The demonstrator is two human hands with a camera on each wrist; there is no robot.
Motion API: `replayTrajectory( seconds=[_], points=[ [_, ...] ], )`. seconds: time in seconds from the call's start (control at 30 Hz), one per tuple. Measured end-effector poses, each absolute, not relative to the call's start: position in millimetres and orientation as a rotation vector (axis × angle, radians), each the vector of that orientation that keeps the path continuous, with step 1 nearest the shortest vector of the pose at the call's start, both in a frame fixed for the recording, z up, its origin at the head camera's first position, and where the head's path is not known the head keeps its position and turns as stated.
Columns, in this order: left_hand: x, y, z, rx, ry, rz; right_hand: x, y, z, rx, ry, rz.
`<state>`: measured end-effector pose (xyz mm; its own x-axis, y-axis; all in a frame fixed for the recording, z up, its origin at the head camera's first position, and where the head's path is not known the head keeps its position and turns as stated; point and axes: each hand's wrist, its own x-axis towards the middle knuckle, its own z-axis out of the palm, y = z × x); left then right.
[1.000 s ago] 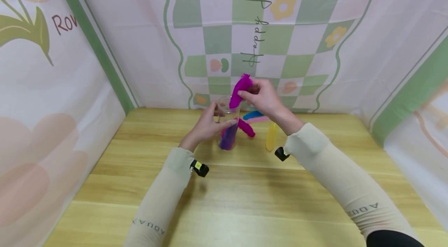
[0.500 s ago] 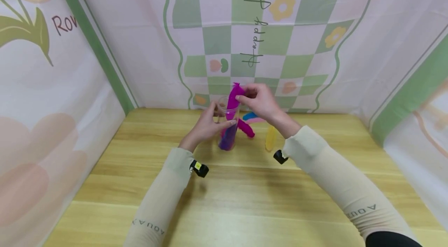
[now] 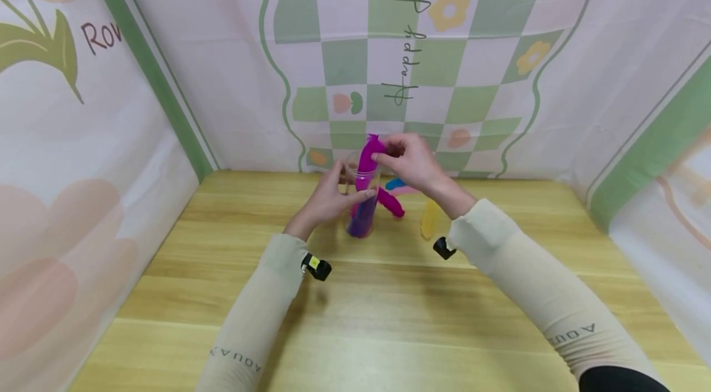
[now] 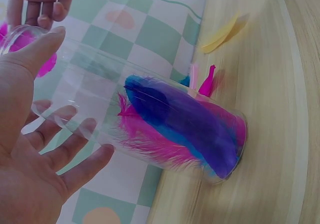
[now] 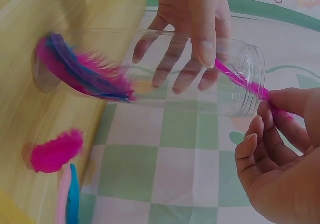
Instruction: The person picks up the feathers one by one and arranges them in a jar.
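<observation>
A tall clear plastic jar (image 4: pixel 85 69) stands on the wooden table with its mouth uncovered. My left hand (image 3: pixel 328 194) grips it around the upper half, thumb on the near side and fingers behind. Blue, purple and magenta feathers (image 4: pixel 185 124) lie in its lower part. Between thumb and fingers, my right hand (image 3: pixel 413 160) pinches a magenta feather (image 3: pixel 369 157). The lower end of that feather is inside the jar's mouth, while its frayed end sticks up above the rim. In the right wrist view the right hand (image 5: pixel 280 149) is just outside the threaded rim (image 5: pixel 252 79).
On the table, right of the jar, lie another magenta feather (image 3: pixel 391 203), a blue feather (image 3: pixel 395 184), a pink feather (image 3: pixel 407 191) and a yellow feather (image 3: pixel 429 219). A patterned cloth (image 3: pixel 344 65) hangs behind the table (image 3: pixel 355 318).
My right hand has moved left and down, bringing the magenta feather from above the rim partly into the jar. The left hand and jar have stayed in place.
</observation>
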<state>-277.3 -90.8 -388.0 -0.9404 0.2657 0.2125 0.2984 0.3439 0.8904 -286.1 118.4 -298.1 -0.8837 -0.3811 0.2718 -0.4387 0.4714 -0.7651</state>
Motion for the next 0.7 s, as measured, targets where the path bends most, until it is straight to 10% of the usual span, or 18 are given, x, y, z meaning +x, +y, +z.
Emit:
replayTrajectory(
  seconds=[0.7],
  points=[
    [-276.7,-90.0,-387.8,-0.496,-2.586,-1.638,-286.4,123.0,-297.6,0.712,-2.748,1.329]
  ],
)
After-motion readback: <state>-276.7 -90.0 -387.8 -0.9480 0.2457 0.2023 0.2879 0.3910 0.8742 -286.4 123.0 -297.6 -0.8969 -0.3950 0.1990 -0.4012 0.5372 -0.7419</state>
